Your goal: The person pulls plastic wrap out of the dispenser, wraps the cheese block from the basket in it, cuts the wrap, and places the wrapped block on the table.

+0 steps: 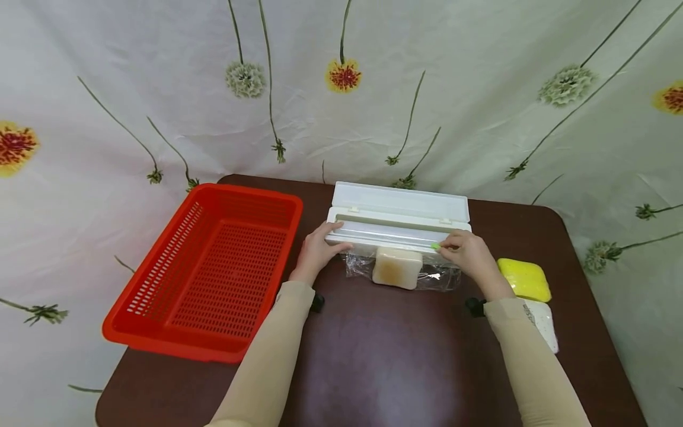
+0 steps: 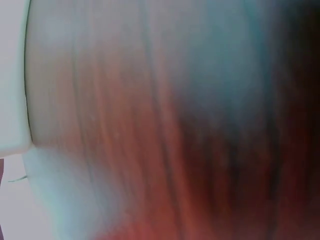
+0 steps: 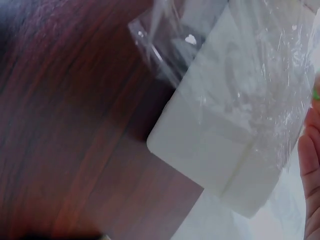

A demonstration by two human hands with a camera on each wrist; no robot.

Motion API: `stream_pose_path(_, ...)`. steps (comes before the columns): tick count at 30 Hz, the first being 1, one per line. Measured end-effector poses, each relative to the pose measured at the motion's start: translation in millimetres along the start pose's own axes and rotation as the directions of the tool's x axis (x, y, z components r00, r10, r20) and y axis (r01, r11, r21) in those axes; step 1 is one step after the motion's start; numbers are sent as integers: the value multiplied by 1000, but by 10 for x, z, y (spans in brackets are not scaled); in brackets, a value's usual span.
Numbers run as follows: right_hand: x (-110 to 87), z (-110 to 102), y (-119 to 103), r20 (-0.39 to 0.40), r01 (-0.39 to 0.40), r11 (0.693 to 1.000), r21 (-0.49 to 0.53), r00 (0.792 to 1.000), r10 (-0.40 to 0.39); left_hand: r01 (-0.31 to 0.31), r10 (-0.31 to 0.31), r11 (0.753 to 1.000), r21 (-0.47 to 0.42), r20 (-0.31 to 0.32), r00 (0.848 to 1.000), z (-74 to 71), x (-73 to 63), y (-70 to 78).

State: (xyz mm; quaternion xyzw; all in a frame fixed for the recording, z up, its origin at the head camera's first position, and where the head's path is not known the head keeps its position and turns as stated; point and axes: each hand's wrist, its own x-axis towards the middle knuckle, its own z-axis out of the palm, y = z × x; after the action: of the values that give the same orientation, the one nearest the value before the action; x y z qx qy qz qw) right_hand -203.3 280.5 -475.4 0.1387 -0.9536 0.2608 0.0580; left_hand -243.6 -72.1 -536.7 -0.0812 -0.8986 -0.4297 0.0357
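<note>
A white cling film dispenser (image 1: 397, 244) sits on the table with its lid (image 1: 400, 200) raised at the back. My left hand (image 1: 316, 252) grips its left end, thumb on the front side and fingers over the top. At the right end, my right hand (image 1: 472, 255) pinches a small green slider (image 1: 436, 246) on the dispenser's front edge. Clear cling film (image 1: 440, 277) hangs from the front, and a slice of bread (image 1: 397, 270) is at its middle. In the right wrist view, crumpled film (image 3: 270, 75) covers part of the dispenser's white side (image 3: 205, 145); fingertips (image 3: 307, 150) show at the edge.
To the left, a red plastic basket (image 1: 290, 237) stands on the dark brown table (image 1: 373, 356). Beside my right forearm lie a yellow packet (image 1: 525, 279) and a white packet (image 1: 545, 323). A flowered cloth (image 1: 187, 59) hangs behind. The left wrist view is mostly blurred.
</note>
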Motion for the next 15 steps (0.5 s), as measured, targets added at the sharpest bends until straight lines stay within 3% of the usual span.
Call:
stream_pose_path(8,8,-27,37,20,66,997,-40,998,-65,0,0,1000,-4,-13,1000,14,-5,-15)
stream_pose_path(15,-60,-76,110,24,57,998,-23,998,-56,1,-1,1000,-3,-14,1000,93,-21,17)
